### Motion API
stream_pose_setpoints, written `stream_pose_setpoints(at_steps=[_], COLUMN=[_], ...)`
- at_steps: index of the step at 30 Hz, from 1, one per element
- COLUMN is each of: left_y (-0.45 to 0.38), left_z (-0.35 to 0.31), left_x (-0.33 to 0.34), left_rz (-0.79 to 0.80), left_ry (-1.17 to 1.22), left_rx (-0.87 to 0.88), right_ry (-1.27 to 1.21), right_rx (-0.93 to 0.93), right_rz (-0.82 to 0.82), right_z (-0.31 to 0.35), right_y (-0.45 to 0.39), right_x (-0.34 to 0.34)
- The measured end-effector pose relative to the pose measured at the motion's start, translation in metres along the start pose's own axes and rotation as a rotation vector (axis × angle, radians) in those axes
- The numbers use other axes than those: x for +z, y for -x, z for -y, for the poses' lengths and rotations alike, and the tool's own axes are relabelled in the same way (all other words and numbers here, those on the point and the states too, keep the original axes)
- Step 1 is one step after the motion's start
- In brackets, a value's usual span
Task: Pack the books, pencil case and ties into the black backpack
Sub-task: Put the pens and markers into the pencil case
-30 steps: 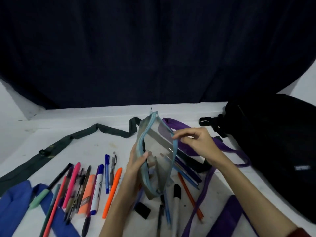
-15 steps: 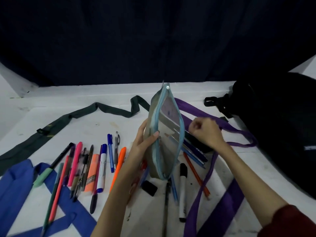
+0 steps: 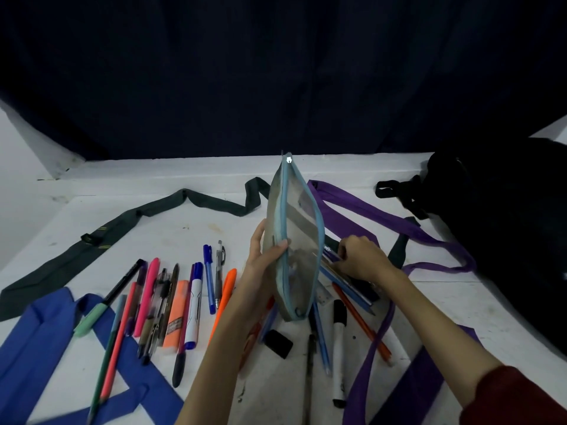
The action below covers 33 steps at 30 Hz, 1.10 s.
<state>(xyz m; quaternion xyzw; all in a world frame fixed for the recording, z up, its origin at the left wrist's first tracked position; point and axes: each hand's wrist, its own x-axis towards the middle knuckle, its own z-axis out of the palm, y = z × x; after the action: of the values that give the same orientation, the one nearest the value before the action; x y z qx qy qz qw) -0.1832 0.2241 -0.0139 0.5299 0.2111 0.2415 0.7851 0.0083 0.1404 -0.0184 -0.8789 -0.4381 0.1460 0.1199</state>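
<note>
the pencil case [image 3: 294, 240] stands upright, unzipped, left of the black backpack [image 3: 506, 234]. the left hand [image 3: 265, 256] pinches its rim; the right hand [image 3: 363, 259] grips pens [image 3: 329, 260] beside it. it looks light, floppy and slick: best held at the zipper edge.

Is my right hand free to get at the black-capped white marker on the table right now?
Probably not at once. The right hand is curled around blue pens beside the pencil case. The white marker lies uncovered just below it, so once those pens are dropped, nothing blocks it.
</note>
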Motion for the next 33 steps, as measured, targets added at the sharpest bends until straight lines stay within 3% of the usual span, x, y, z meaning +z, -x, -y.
stream_pose_setpoints(at_steps=[4, 7, 10, 13, 15, 17, 20, 24, 33], left_y=[0.000, 0.001, -0.001, -0.001, 0.000, 0.000, -0.001, -0.002, 0.004], left_z=[-0.001, -0.001, 0.001, 0.003, 0.004, 0.005, 0.006, 0.006, 0.002], left_x=[0.001, 0.003, 0.005, 0.006, 0.008, 0.009, 0.010, 0.015, 0.022], left_rz=[-0.019, -0.029, -0.055, -0.017, -0.001, 0.022, 0.030, 0.057, 0.172], left_ry=[0.015, 0.031, 0.088, 0.064, 0.063, 0.068, 0.052, -0.020, -0.110], left_rx=[0.028, 0.018, 0.025, 0.043, 0.059, 0.099, 0.122, 0.115, 0.230], right_ry=[-0.124, -0.342, -0.825, -1.200, -1.206, -1.059, -0.734, -0.559, -0.645], right_rx=[-0.008, -0.007, -0.095, -0.197, -0.213, -0.206, -0.238, -0.298, -0.232], right_rz=[-0.072, -0.354, -0.540, -0.509, -0.399, -0.317, -0.338, -0.403, -0.353], right_z=[0.001, 0.008, 0.034, 0.063, 0.077, 0.084, 0.086, 0.093, 0.091], right_y=[0.002, 0.011, 0.037, 0.066, 0.076, 0.078, 0.075, 0.075, 0.067], right_x=[-0.010, -0.043, -0.087, -0.111, -0.105, -0.087, -0.065, -0.060, -0.066])
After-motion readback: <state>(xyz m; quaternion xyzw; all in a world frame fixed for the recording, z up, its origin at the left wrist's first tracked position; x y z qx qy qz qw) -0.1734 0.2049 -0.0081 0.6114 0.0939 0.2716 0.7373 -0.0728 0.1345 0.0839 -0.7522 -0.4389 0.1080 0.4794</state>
